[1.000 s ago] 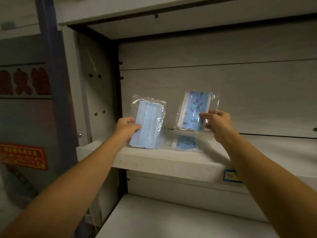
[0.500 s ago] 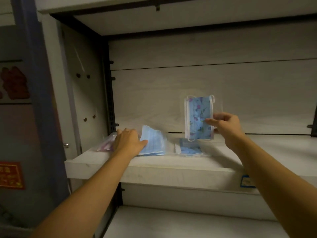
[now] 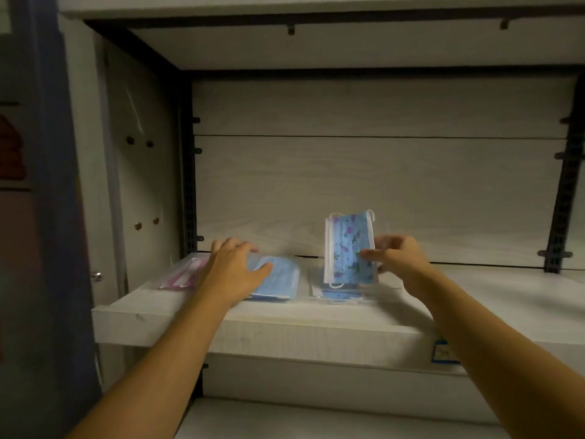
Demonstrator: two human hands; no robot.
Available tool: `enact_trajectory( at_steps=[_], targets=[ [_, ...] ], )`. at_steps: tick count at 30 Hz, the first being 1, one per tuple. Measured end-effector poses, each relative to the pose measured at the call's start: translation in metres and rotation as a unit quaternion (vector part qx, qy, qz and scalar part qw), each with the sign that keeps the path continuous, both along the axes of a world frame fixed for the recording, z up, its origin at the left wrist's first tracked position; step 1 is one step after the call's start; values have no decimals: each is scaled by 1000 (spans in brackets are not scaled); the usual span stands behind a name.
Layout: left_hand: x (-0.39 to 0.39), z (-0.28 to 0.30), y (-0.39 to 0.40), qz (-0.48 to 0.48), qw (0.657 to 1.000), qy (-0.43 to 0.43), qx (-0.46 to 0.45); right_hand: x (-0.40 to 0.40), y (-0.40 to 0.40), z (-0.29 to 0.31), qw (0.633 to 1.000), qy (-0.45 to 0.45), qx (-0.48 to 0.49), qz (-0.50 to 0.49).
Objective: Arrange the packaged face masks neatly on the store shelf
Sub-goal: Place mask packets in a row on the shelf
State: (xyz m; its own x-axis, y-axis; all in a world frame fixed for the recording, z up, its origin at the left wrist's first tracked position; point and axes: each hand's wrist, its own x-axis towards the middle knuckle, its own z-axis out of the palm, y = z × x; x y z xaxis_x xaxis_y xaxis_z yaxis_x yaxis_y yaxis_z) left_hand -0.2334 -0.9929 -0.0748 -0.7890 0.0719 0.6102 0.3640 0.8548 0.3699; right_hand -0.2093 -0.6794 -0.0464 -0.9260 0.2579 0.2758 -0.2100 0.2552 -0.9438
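Shelf unit: pale wood-grain back panel [image 3: 380, 191], dark perforated uprights at left [image 3: 189, 185] and right [image 3: 563, 198], left side panel with peg holes. Middle shelf [image 3: 285, 321] carries all the mask packs; a lower shelf [image 3: 316, 419] shows beneath it. Blue-edged price label [image 3: 443, 351] on the shelf's front edge, partly covered by the right forearm

Left hand [image 3: 232, 270]: fingers spread, palm down, pressing flat on the plain blue mask pack [image 3: 278, 282], which lies on the shelf left of centre. The hand covers the pack's left part

Pink mask pack [image 3: 182, 275] lies flat just beside the blue one, toward the left side panel; its right end is hidden behind the left hand

Right hand [image 3: 399, 256]: thumb in front and fingers behind pinch the right edge of the patterned blue mask pack [image 3: 348, 248], held upright with white ear loops visible at top and bottom. Its lower edge sits at, or just over, a flat patterned pack [image 3: 335, 294] on the shelf; contact cannot be told
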Motion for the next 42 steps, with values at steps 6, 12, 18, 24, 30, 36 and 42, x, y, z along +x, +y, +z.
enact_trajectory(
  at_steps=[6, 12, 18, 24, 30, 36, 42],
  targets=[
    [4, -2, 0, -61, 997, -36, -7, -6, -1, -5, 997, -2, 71, -21],
    [8, 0, 1, -45, 996, -72, -16, -15, 4, -10, 988, -46, 137, -52],
    [6, -1, 1, -47, 998, -52, -8, -6, 4, -15, 855, -108, 491, -130],
    [3, -5, -1, -59, 998, -20, 5, 4, 6, -18, 839, -78, 500, -203],
    [14, 0, -3, -35, 999, -13, -32, 36, -3, -15, 847, 50, 473, -239],
    [22, 11, 3, -29, 997, 54, -52, 74, -2, -16, 842, 57, 485, -229],
    [48, 10, 30, -82, 988, 88, -95, 121, 18, -17, 831, 23, 503, -238]
  ],
)
